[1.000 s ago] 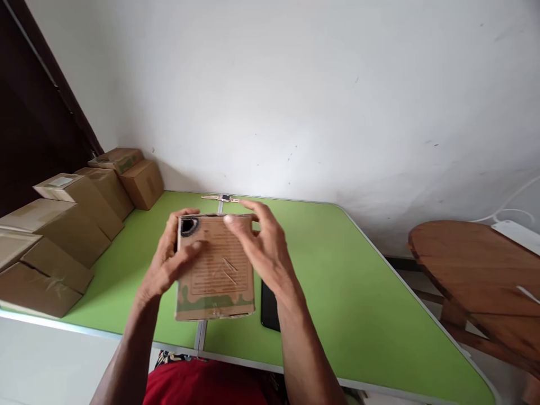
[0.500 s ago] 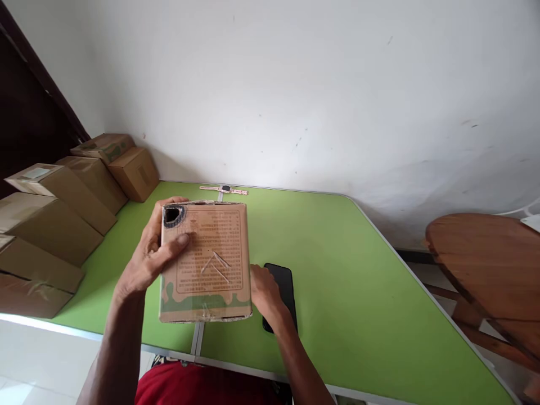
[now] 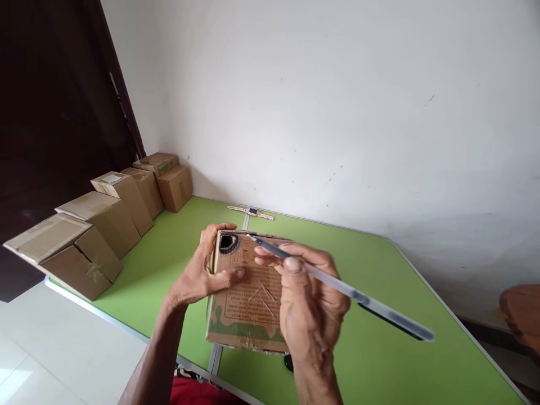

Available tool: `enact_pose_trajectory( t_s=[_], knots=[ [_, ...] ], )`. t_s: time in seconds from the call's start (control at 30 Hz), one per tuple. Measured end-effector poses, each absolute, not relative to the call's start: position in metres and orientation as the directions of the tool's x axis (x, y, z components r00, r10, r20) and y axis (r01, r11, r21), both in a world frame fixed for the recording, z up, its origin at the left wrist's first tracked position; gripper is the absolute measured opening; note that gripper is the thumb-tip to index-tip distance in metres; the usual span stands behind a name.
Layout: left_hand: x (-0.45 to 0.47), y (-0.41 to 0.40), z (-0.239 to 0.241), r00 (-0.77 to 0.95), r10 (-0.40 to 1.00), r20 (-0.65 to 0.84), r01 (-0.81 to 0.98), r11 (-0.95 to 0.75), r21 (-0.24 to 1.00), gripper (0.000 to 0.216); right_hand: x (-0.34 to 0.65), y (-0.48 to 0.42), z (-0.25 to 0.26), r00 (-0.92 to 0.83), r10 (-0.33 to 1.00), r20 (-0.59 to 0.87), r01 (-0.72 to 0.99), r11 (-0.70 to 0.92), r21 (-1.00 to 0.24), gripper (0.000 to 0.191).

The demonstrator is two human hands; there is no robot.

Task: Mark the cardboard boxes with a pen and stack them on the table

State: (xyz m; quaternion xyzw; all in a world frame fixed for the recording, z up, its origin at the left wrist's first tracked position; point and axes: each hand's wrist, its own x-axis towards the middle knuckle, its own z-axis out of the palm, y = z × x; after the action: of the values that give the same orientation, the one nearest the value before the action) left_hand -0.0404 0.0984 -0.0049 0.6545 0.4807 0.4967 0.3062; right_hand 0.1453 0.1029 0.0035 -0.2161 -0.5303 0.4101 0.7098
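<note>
My left hand [image 3: 206,275] grips the left side of a cardboard box [image 3: 248,298], its thumb on the printed face. That face has a dark-edged hole near its upper left corner, a green camouflage band along the bottom and several scratch-like lines in the middle. In front of the box's right part, my right hand [image 3: 310,292] is closed on a pen [image 3: 358,295] with a clear barrel and dark grip. The pen's tip points up and left, near the box's top edge; I cannot tell whether it touches. A black phone [image 3: 288,363] is mostly hidden behind the box and right hand.
Several cardboard boxes [image 3: 130,208] stand in a row along the left of the green table [image 3: 392,315]. A smartwatch [image 3: 253,212] with a pale strap lies at the back edge by the white wall. A brown wooden seat [image 3: 521,315] is at the far right.
My right hand has come up from beside the phone, now with a pen in it, to the front of the box. The view has turned left; my left hand keeps its hold.
</note>
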Motion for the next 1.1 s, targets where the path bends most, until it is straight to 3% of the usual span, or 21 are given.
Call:
enact_pose_trajectory(
  t_s=[0.2,0.43,0.73,0.97,1.1],
  knots=[
    [-0.03,0.097,0.0,0.115,0.925,0.362,0.368,-0.378,0.85,0.069,0.143,0.1,-0.013,0.018,0.709,0.705,-0.066,0.704,-0.707,0.014],
    [-0.026,0.097,0.003,0.109,0.916,0.386,0.367,-0.398,0.841,0.062,0.147,0.101,-0.011,-0.068,0.649,0.758,0.025,0.76,-0.649,0.019],
    [-0.023,0.094,0.005,0.105,0.918,0.383,0.393,-0.392,0.832,0.062,0.153,0.1,-0.009,-0.064,0.651,0.756,0.058,0.759,-0.649,0.013],
    [-0.024,0.092,0.0,0.132,0.915,0.381,0.39,-0.401,0.829,0.067,0.144,0.102,-0.011,0.232,0.739,0.632,-0.108,0.665,-0.739,0.005],
    [-0.028,0.093,-0.004,0.132,0.924,0.359,0.381,-0.382,0.842,0.065,0.148,0.113,0.001,0.273,0.74,0.614,-0.146,0.663,-0.734,0.006]
  ],
)
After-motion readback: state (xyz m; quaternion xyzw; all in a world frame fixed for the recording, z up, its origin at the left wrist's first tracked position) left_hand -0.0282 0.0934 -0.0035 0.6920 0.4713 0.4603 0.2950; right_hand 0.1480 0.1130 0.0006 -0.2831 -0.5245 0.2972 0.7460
